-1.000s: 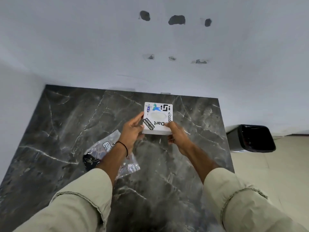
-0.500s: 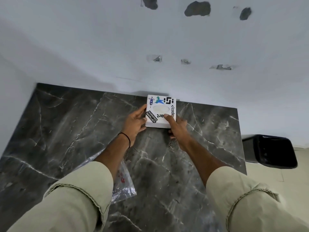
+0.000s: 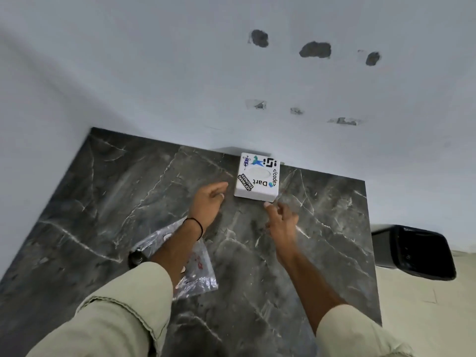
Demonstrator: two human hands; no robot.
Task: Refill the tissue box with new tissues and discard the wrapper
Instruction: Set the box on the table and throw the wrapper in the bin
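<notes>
Head view: the tissue box (image 3: 257, 177) is seen at upper centre of the frame, set flat on the dark marble counter (image 3: 309, 253) right against the white wall (image 3: 154, 73), its stickered top with the oval slot facing up. It is judged to be parked there so that it sits out of the way and ready for use. Neither hand is on it. The left hand (image 3: 207, 203) is held just left of the box, loosely open and empty; the right hand (image 3: 282, 219) is just below the box's lower right corner, fingers spread and nothing gripped. The clear plastic wrapper (image 3: 192, 266) is left crumpled on the counter at lower centre-left, partly hidden under the left forearm, so its full shape cannot be made out. A black bin (image 3: 412, 251) is seen on the floor at the right edge, beyond the counter's end. The wrapper is judged to be what remains to be discarded; the path from it to the bin is crossed only by both forearms.
</notes>
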